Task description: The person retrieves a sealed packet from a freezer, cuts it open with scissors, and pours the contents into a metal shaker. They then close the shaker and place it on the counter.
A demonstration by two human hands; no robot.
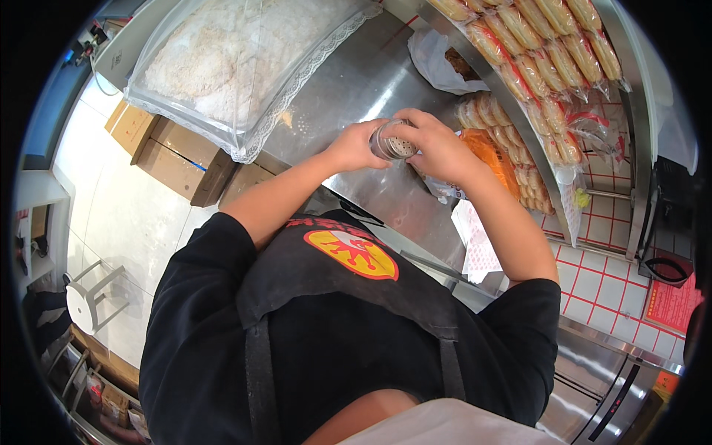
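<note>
Both hands hold a metal shaker [396, 146] with a perforated lid, tilted so that the holes face me. My left hand [356, 146] wraps the side of its body. Over the lid end curl the fingers of my right hand [439, 143], touching the rim. Beneath them lies a stainless steel worktop [317, 105] with pale crumbs [286, 118] scattered on it. What the shaker contains is hidden. At the upper left, a lace-edged mesh food cover [328, 47] stands over a large heap of white, floury material [206, 61].
Packaged bread rolls [534, 50] fill a metal rack at the right. Below it sit an orange bag [489, 158], more packed rolls [523, 167] and printed paper sleeves [475, 242]. A white plastic bag [436, 58] lies behind. Cardboard boxes [178, 161] and a white stool [83, 306] stand left.
</note>
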